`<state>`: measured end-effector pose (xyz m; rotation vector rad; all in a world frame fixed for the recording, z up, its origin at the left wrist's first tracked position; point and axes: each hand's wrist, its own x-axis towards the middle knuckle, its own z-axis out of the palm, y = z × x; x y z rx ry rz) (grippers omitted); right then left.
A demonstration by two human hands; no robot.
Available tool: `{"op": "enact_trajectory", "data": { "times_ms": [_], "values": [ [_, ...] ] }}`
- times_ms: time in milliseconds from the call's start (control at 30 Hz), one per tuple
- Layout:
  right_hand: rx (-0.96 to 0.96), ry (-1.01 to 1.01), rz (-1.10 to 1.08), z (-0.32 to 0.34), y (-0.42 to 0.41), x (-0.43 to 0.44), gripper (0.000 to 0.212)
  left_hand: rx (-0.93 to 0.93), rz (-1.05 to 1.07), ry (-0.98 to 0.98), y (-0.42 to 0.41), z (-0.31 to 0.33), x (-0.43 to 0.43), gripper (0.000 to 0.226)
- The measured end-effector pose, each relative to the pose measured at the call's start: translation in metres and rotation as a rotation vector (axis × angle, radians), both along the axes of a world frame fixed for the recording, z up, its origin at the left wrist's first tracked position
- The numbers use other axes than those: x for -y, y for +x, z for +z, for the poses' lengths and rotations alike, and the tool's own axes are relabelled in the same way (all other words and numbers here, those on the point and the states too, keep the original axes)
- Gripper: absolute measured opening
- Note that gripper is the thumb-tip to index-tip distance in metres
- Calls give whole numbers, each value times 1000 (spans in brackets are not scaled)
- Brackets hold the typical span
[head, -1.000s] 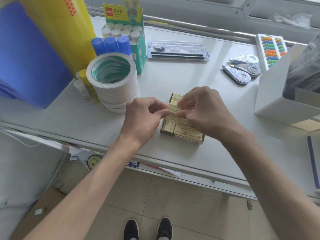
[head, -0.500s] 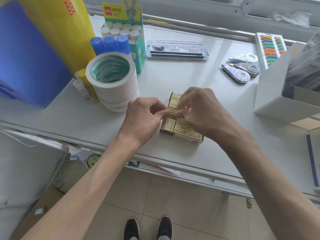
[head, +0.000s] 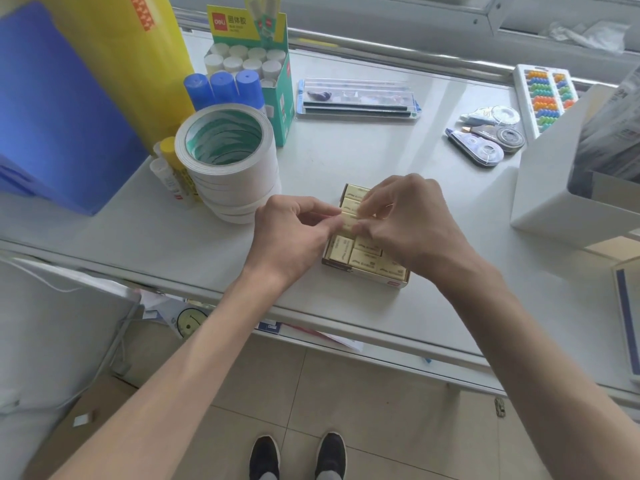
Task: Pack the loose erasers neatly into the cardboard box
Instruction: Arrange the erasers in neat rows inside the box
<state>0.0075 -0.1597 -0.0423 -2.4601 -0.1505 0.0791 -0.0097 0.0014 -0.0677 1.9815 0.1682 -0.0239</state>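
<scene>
The left hand and right hand pinch one pale-yellow eraser between their fingers. It has dropped from tilted to nearly level in the left column of the cardboard box, mid-bench. Seating it looks almost done.

Counter: smooth, matt, probably painted metal. Box: matt cardboard. Erasers: smooth wrappers, slight sheen. Tape rolls: matt, papery. Correction tapes: clear glossy plastic. Floor: smooth beige tile.

Pale yellow erasers, brown cardboard box
</scene>
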Motion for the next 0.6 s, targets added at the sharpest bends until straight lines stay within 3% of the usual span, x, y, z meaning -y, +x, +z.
{"op": "enact_trajectory", "data": {
  "times_ms": [233, 600],
  "values": [
    [-13, -8, 7, 3, -2, -5, 3, -23, 66, -46, -1, -5, 2, 10],
    [-64, -135, 237, 8, -23, 2, 21, -80, -127, 108, -33, 10, -13, 21]
  ]
}}
